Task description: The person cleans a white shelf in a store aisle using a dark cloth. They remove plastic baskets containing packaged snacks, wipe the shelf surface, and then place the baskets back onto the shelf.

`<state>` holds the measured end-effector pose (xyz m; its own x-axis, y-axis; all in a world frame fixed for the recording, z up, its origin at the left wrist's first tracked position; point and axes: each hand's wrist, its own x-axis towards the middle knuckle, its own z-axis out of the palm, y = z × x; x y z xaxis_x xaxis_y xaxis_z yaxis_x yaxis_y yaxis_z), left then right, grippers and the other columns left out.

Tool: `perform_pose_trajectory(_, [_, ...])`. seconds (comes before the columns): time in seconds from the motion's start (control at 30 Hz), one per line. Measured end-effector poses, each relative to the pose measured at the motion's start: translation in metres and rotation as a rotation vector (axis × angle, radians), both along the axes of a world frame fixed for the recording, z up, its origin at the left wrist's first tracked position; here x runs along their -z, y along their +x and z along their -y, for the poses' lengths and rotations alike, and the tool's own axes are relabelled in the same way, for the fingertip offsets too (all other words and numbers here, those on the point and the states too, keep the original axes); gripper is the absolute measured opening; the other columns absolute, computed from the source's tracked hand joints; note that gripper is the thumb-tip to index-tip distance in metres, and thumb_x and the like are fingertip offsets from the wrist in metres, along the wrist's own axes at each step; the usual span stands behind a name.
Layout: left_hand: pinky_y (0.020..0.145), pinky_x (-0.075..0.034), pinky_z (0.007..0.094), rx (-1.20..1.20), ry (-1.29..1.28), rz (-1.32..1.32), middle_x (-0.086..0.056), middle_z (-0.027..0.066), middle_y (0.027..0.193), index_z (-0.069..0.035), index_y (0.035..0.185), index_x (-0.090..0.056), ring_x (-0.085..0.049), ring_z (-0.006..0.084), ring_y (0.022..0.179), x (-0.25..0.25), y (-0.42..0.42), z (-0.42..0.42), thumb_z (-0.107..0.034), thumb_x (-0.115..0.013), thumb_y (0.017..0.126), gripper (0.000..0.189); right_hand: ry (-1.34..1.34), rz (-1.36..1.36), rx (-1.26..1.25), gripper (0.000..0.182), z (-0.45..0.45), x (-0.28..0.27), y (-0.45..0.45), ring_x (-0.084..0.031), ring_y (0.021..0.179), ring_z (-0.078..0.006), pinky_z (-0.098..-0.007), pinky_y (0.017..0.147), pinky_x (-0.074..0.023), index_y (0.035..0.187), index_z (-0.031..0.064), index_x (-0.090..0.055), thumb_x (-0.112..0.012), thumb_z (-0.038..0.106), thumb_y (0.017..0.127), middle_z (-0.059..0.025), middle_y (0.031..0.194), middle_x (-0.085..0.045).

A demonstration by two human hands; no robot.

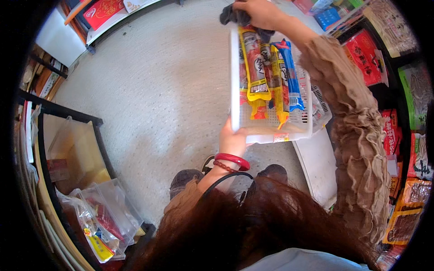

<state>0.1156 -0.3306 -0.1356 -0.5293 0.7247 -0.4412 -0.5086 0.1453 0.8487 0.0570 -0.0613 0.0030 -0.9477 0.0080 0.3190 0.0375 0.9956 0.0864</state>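
My left hand [233, 137] grips the near left corner of a white plastic basket [261, 138]; a red bangle and a beaded bracelet are on that wrist. Inside the basket lie several long packaged snack sticks, among them a yellow-edged pack [258, 67] and a blue pack [292, 76]. At the basket's far end my right hand [256, 13] is closed on a dark grey cloth [234, 16], part of which hangs over the packs' ends.
Shelves with packaged foods [364, 57] run along the right. A white panel [317, 162] stands beside the basket. At lower left, clear plastic bins [115, 206] hold packages on a dark-framed shelf [98, 145]. A red box [103, 13] sits on a far shelf.
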Motion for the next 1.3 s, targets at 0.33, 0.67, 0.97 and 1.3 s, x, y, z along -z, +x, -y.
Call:
perform_pose_trajectory(0.33, [0.060, -0.053, 0.0311, -0.034, -0.009, 0.105, -0.057, 0.0106, 0.096, -0.004, 0.114, -0.044, -0.060, 0.0222, 0.079, -0.005, -0.011, 0.004, 0.003, -0.041, 0.074, 0.040, 0.115, 0.077, 0.231, 0.039, -0.089, 0.071, 0.069, -0.052, 0.089, -0.0329, -0.0382, 0.076, -0.0428, 0.095, 0.0080, -0.055, -0.053, -0.007, 0.060, -0.0109, 0.095, -0.052])
perform_pose_trajectory(0.67, [0.058, -0.052, 0.0277, -0.087, 0.011, 0.001, -0.057, 0.0104, 0.097, -0.005, 0.119, -0.043, -0.060, 0.0188, 0.077, -0.021, -0.030, 0.016, 0.005, -0.039, 0.075, 0.045, -0.127, -0.081, 0.393, 0.038, -0.117, 0.033, 0.110, -0.058, 0.082, -0.0294, -0.0351, 0.071, -0.0454, 0.098, 0.0069, -0.058, -0.053, 0.000, 0.062, -0.0178, 0.087, -0.060])
perform_pose_trajectory(0.97, [0.061, -0.053, 0.0320, -0.149, 0.054, 0.013, -0.057, 0.0115, 0.097, -0.004, 0.114, -0.044, -0.061, 0.0222, 0.079, -0.018, -0.032, 0.001, 0.004, -0.040, 0.074, 0.041, -0.262, 0.191, 0.401, 0.053, -0.088, 0.063, 0.129, -0.056, 0.087, -0.0337, -0.0354, 0.082, -0.0425, 0.104, 0.0076, -0.059, -0.051, -0.004, 0.053, -0.0194, 0.092, -0.059])
perform_pose_trajectory(1.3, [0.063, -0.055, 0.0375, -0.302, 0.097, -0.046, -0.054, 0.0169, 0.099, 0.000, 0.116, -0.037, -0.060, 0.0291, 0.079, -0.015, -0.049, -0.009, 0.006, -0.039, 0.069, 0.048, -0.338, 0.303, 0.233, 0.050, 0.014, 0.090, 0.171, -0.046, 0.102, -0.0302, -0.0350, 0.088, -0.0381, 0.105, 0.0057, -0.058, -0.055, -0.006, 0.056, -0.0144, 0.106, -0.051])
